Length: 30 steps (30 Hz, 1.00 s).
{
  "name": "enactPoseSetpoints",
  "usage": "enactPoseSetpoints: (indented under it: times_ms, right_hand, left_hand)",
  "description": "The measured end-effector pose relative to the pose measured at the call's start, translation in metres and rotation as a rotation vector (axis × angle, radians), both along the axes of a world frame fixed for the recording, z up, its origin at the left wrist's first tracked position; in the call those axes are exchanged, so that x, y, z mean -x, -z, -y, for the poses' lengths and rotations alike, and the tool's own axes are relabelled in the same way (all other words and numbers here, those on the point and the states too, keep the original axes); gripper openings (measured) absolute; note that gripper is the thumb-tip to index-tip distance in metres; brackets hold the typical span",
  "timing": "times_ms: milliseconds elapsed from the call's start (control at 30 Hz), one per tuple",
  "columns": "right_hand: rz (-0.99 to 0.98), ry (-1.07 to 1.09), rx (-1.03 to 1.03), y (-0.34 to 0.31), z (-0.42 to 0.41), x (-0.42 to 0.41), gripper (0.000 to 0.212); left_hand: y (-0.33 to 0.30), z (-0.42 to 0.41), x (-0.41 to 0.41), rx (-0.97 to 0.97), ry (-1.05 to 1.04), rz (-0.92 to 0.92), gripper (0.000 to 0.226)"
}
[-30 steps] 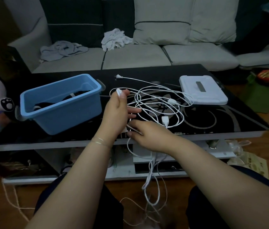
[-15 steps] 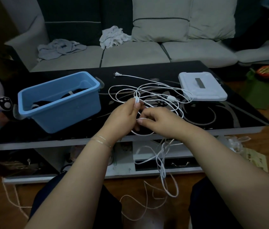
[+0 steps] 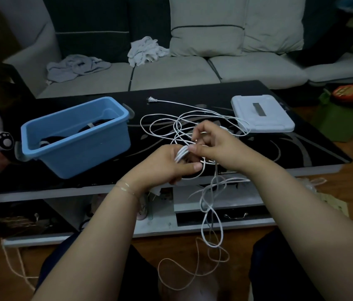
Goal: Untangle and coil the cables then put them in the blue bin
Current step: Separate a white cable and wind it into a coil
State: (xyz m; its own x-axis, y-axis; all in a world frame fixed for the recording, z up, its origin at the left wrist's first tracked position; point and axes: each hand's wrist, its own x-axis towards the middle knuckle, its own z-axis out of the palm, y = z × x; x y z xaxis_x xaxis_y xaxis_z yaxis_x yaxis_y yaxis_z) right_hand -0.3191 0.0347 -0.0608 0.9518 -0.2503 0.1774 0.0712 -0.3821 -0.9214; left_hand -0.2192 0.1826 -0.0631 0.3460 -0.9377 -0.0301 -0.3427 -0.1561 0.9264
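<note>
Step in hand, as we judge it: winding the thin white cable (image 3: 195,118) into a coil. Our left hand (image 3: 167,166) is curled round a small bundle of white turns (image 3: 181,153), thumb lying across the front of them. Our right hand (image 3: 216,146) pinches the strand just beside that bundle, fingertips nearly touching the left hand's.

The rest of the cable lies in loose, overlapping loops on the glossy black patterned tabletop (image 3: 290,148), its two-pin plug (image 3: 150,100) at the far side. A further length hangs off the near edge in twisted loops toward the wooden floor. Lighting is dim; we cannot tell whether the hanging loops are knotted or merely crossed.

To do this well, we think:
- keep the left grip firm so finished turns do not spring apart;
- feed slack with the right hand one loop at a time, matching turn size;
- free crossings before pulling, since tugging would likely tighten them.

The light blue plastic bin (image 3: 73,135) stands to the left on the table, already holding dark cables (image 3: 49,140). The white one is not yet in it.
</note>
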Motion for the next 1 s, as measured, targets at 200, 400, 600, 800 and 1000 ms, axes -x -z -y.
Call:
enactPoseSetpoints:
  times_ms: [200, 400, 600, 800, 1000]
  right_hand:
    - [0.079, 0.043, -0.141, 0.005, 0.003, 0.0, 0.019]
    - [0.051, 0.066, -0.387, 0.014, -0.002, -0.007, 0.017]
    - [-0.038, 0.097, -0.285, 0.026, -0.011, -0.014, 0.033]
    - [-0.132, 0.064, 0.239, 0.041, -0.031, -0.011, 0.026]
    - [-0.25, -0.018, 0.431, 0.04, -0.032, -0.008, 0.039]
  left_hand:
    - [0.004, 0.0, 0.004, 0.124, -0.039, -0.057, 0.027]
    - [0.007, 0.002, 0.004, 0.296, -0.02, -0.424, 0.03]
    - [0.005, 0.003, 0.002, 0.448, -0.072, -0.683, 0.034]
    - [-0.001, 0.003, -0.002, 0.541, -0.255, -0.858, 0.036]
    - [-0.005, 0.006, 0.006, 0.559, -0.381, -0.686, 0.029]
